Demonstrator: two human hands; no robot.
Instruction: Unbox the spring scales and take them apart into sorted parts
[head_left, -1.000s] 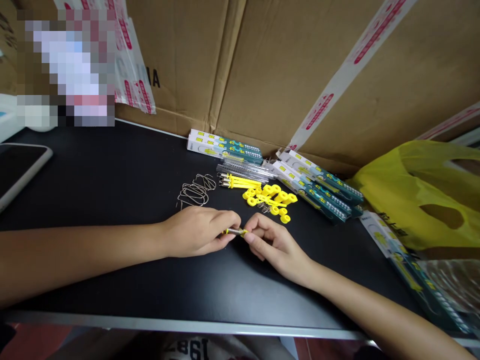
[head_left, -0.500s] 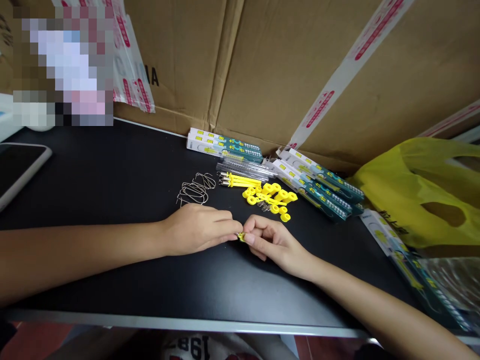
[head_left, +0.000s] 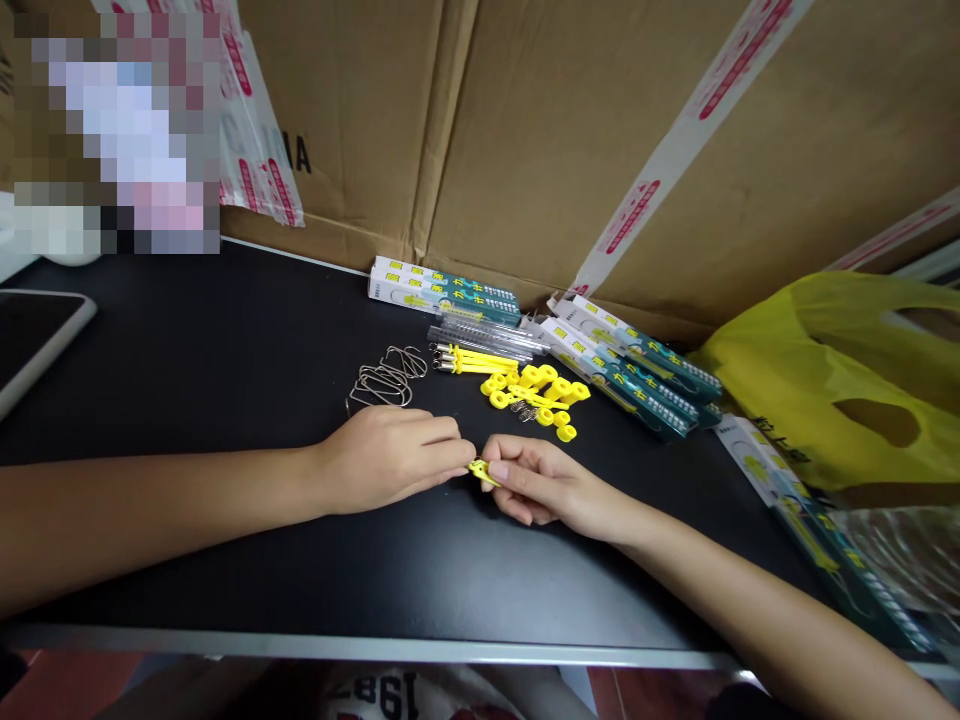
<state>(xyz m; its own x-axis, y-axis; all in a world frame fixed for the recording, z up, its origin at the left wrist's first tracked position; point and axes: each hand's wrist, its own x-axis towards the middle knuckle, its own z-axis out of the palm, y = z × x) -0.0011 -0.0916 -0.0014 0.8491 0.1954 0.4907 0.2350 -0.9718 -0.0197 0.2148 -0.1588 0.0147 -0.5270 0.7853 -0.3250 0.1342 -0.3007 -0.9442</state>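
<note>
My right hand [head_left: 536, 480] pinches a small yellow plastic piece [head_left: 481, 470] between thumb and forefinger, its other fingers curled. My left hand [head_left: 401, 455] is closed, and its fingertips meet the left end of that piece; what they grip there is hidden. Just beyond the hands lie bent metal hooks [head_left: 384, 384], yellow rods with metal ends [head_left: 484, 362], and clear plastic tubes [head_left: 491, 337]. Several yellow caps and rings [head_left: 559, 388] are heaped to the right of these, with small coil springs [head_left: 523, 411] among them.
Printed narrow boxes [head_left: 442, 288] stand at the back against a large cardboard carton [head_left: 360, 120], with more boxes [head_left: 622, 375] at the right. A yellow plastic bag [head_left: 795, 350] lies at far right. A phone [head_left: 37, 335] rests at the left on the black table [head_left: 187, 360].
More of the yellow piece now shows between the hands, and its angle has changed. A coil visible earlier at the left fingertips is now hidden. The whole view has shifted slightly.
</note>
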